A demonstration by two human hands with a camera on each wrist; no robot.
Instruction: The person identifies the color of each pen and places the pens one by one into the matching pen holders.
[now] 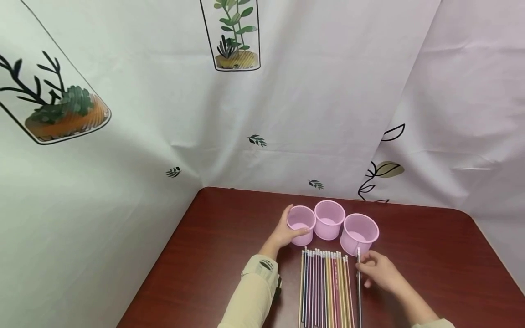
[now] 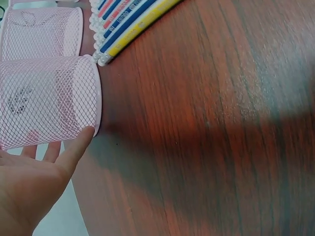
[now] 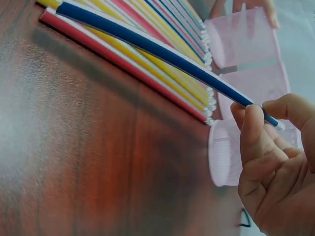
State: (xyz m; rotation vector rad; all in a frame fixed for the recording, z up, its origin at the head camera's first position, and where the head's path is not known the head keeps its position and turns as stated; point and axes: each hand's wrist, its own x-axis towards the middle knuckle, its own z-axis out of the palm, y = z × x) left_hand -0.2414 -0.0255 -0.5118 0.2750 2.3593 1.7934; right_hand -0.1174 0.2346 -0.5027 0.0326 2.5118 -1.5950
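My left hand [image 1: 282, 233] grips the leftmost pink mesh pen cup [image 1: 305, 240], thumb along its front side and fingers behind it. In the left wrist view that cup [image 2: 44, 101] stands on the table beside a second one. Between thumb and fingers, my right hand [image 1: 381, 272] pinches a dark blue pencil [image 3: 197, 72] close to its white eraser end. The pencil is raised at a slant over the row of pencils [image 1: 326, 291] in the right wrist view. Its eraser end overlaps the front of the right pink cup [image 1: 350, 243] in the head view.
A middle pink cup [image 1: 328, 231] stands between the other two, slightly farther back. Pencils of several colours lie side by side with their erasers toward the cups. The dark red-brown wooden table [image 1: 197, 269] meets a white printed cloth [image 1: 287, 114] at its back and left.
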